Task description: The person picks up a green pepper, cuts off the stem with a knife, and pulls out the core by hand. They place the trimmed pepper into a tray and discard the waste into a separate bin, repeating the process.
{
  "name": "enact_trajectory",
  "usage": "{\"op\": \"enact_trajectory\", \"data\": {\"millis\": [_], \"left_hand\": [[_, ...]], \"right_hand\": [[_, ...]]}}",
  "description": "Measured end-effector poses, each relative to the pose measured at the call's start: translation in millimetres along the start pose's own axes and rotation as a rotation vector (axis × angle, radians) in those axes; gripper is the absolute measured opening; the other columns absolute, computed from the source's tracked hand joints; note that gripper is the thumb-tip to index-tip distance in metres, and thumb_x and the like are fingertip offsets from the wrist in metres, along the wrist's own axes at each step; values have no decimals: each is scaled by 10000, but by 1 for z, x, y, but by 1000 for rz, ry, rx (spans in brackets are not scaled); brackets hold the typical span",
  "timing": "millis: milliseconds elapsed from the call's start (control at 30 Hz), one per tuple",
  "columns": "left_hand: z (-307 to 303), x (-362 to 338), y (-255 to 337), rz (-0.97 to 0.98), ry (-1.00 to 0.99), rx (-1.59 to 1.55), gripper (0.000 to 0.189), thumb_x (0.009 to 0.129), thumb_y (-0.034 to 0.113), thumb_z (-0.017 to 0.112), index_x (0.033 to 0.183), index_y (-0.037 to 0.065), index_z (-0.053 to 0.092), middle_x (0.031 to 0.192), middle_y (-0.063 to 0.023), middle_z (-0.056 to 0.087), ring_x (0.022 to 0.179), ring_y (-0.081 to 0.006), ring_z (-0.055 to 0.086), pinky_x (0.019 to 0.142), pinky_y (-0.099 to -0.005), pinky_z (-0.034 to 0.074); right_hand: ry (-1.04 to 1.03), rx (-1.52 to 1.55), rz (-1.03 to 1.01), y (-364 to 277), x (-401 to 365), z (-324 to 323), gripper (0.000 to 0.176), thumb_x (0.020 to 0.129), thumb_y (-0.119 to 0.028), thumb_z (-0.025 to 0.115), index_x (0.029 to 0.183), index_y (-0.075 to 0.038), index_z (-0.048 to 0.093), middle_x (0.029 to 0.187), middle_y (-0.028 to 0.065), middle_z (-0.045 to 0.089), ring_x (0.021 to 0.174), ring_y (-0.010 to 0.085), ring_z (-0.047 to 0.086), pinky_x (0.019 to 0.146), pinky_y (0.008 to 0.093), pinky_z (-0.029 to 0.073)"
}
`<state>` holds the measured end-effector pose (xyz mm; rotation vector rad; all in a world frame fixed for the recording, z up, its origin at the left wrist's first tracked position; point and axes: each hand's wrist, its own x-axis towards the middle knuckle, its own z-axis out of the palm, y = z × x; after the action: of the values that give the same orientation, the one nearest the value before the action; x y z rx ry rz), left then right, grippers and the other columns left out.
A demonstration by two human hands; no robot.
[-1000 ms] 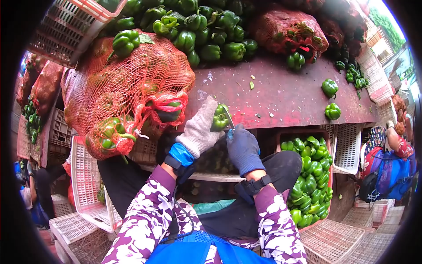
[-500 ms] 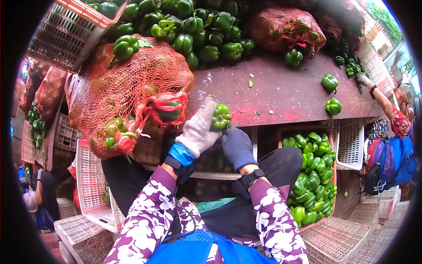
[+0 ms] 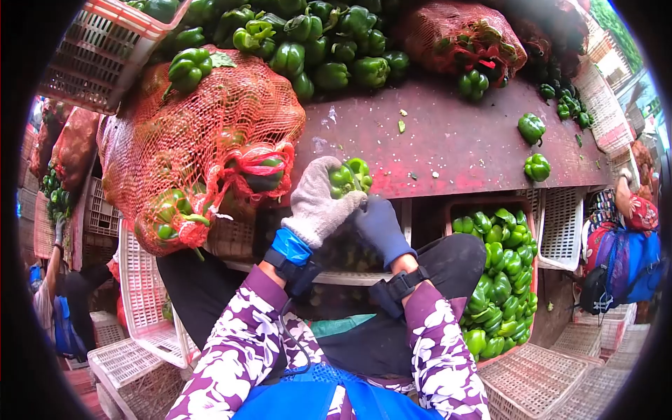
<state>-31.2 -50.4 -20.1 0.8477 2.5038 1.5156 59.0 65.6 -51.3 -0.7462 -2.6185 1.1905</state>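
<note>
My left hand (image 3: 318,199), in a pale knitted glove, grips a green bell pepper (image 3: 344,180) above the near edge of the table. Its thumb reaches across below the pepper. Close against that thumb is my right hand (image 3: 381,227), in a dark blue glove, with fingers curled; anything inside it is hidden. To the left bulges a red mesh sack (image 3: 203,133) full of peppers, its tied mouth facing me. Two loose bell peppers, one at the back (image 3: 531,128) and one nearer (image 3: 537,167), lie on the table's right side.
The reddish table (image 3: 448,154) carries a pepper heap (image 3: 315,52) and another mesh sack (image 3: 462,38) at the back. A crate of peppers (image 3: 497,287) stands by my right knee. Empty crates (image 3: 143,294) stand left. Co-workers sit at right (image 3: 630,217) and far left (image 3: 52,280).
The pepper has turned in my left hand, and my left thumb now reaches toward my right hand. The right-hand co-worker's arm has drawn back from the peppers at the table's far right.
</note>
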Motion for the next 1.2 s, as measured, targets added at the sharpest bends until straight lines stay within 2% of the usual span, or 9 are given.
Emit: {"op": "enact_trajectory", "data": {"millis": [233, 333, 500, 767, 867, 900, 1000, 1033, 1200], "left_hand": [[-17, 7, 15, 170, -77, 147, 650, 680, 214, 855, 1250, 66, 578, 1161, -110, 575, 1097, -251, 582, 959, -357, 484], [-27, -6, 9, 133, -131, 79, 618, 678, 198, 855, 1234, 72, 617, 1204, -125, 552, 1140, -275, 556, 990, -365, 463], [-35, -17, -7, 177, -101, -36, 549, 694, 107, 836, 1207, 78, 642, 1280, -135, 530, 1212, -277, 525, 1030, -365, 442], [-51, -23, -18, 45, -249, -246, 608, 761, -31, 737, 1323, 25, 512, 1521, -186, 416, 1415, -268, 397, 1158, -370, 327], [-46, -25, -2, -60, -153, -252, 540, 804, -1, 729, 1302, 28, 521, 1477, -176, 455, 1373, -254, 428, 1135, -365, 346], [-39, -22, -5, -48, -91, -197, 452, 831, 29, 729, 1243, 35, 543, 1355, -142, 538, 1258, -217, 503, 1080, -348, 396], [-29, -18, -2, -297, -68, -296, 412, 804, 16, 737, 1174, 39, 556, 1231, -100, 586, 1133, -180, 549, 1025, -331, 439], [-25, -19, -15, -81, 7, -173, 384, 786, -12, 718, 1132, 48, 562, 1187, -68, 603, 1089, -153, 564, 996, -307, 456], [-39, -25, 2, -112, -8, -400, 437, 765, -58, 673, 1176, 41, 562, 1172, -58, 598, 1090, -147, 566, 997, -303, 457]], "right_hand": [[-114, 488, 212, 0, 5, -11, 254, 890, -196, 618, 855, 53, 654, 615, 90, 607, 483, 175, 589, 456, 323, 464], [-253, 781, 411, 0, 16, -17, 230, 880, -180, 610, 803, 33, 651, 602, 82, 617, 505, 153, 598, 440, 322, 469], [-282, 1206, 612, -2, 22, -21, 224, 946, -215, 633, 1002, -3, 589, 701, 116, 648, 501, 180, 619, 430, 303, 512], [-105, 1118, 530, -16, 15, -5, 319, 949, -302, 683, 936, 4, 592, 691, 108, 637, 465, 197, 622, 408, 303, 511], [-61, 1106, 570, -20, 19, -2, 299, 941, -281, 694, 926, 0, 592, 703, 110, 643, 458, 189, 613, 404, 303, 506], [-70, 1097, 537, -18, 19, 3, 295, 942, -280, 693, 927, -3, 594, 711, 113, 647, 467, 187, 617, 407, 300, 505], [-50, 1266, 544, -15, 20, 6, 285, 947, -284, 685, 944, -11, 605, 731, 110, 659, 499, 184, 630, 423, 295, 507], [-33, 1359, 561, -15, 23, 5, 283, 950, -287, 681, 952, -13, 609, 738, 107, 663, 512, 184, 634, 429, 294, 508], [-145, 1111, 476, -15, 16, -4, 335, 960, -377, 665, 1089, -69, 652, 793, 37, 657, 498, 125, 573, 450, 285, 510]]}}
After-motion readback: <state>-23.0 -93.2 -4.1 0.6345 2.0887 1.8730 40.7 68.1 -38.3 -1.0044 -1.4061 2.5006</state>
